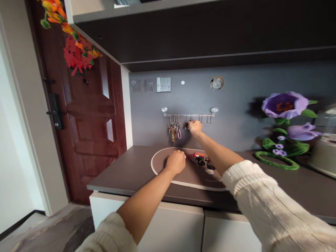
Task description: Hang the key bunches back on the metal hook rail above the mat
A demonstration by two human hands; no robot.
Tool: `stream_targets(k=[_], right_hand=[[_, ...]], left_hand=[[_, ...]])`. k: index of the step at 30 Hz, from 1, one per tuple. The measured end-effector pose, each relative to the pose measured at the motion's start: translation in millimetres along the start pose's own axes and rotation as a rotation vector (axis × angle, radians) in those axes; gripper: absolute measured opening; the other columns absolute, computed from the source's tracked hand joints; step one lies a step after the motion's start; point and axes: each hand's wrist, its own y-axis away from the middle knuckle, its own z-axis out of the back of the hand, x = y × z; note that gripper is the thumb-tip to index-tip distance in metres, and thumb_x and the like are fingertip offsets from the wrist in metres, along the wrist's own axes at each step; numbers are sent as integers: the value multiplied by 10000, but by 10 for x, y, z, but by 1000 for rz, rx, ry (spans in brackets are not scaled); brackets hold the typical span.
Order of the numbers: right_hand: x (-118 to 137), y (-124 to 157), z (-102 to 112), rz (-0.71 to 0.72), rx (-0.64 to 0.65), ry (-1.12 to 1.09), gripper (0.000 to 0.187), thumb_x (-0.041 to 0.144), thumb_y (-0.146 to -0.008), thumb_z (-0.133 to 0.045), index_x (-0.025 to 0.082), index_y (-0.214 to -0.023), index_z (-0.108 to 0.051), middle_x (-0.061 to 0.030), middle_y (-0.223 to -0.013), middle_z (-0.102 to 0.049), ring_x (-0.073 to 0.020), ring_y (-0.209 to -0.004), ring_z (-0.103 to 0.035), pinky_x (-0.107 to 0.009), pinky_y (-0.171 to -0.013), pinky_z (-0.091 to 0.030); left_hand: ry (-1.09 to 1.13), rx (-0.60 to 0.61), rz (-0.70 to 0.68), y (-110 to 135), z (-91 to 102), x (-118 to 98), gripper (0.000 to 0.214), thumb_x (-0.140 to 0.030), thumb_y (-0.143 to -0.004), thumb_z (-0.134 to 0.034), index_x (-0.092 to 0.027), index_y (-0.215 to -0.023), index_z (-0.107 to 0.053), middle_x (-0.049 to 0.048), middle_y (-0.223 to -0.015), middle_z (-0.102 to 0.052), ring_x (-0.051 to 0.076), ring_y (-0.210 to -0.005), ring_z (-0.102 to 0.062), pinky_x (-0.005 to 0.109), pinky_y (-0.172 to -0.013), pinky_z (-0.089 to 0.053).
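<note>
My right hand (195, 128) is raised to the hook rail (189, 115) on the wall, fingers pinched at a small bunch of keys (186, 125) just under one hook. Whether the keys hang from that hook cannot be made out. Left of it, several more keys (173, 129) dangle, with a brown tag and a pink loop among them. Down on the brown mat (194, 178) my left hand (176, 161) rests as a closed fist, its inside hidden. Beside it lies a pile of keys and key fobs (202, 161), some red and orange.
Purple fabric flowers (285, 105) stand on the right of the dark countertop (118, 168), near a pale round container (325, 154). A dark overhead cabinet (196, 35) hangs low above. To the left is a red-brown door (91, 140).
</note>
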Motion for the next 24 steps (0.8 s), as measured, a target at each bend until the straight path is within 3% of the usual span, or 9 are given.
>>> stream_targets(k=[4, 24], right_hand=[[-50, -29, -27, -76, -46, -48, 147, 157, -698, -515, 135, -715, -659, -91, -621, -644, -187, -663, -624, -263, -615, -470], [-151, 65, -17, -97, 1, -116, 131, 216, -727, -545, 130, -683, -633, -52, -597, -624, -132, -622, -604, -239, -633, -469]], left_hand=[[-1, 10, -1, 1, 10, -5, 290, -228, -860, -321, -147, -880, -599, 111, -955, -610, 203, -937, -555, 329, -832, -419], [-17, 13, 2, -11, 1, 1, 294, -225, -855, -325, -147, -891, -605, 113, -966, -615, 208, -946, -553, 332, -834, -419]])
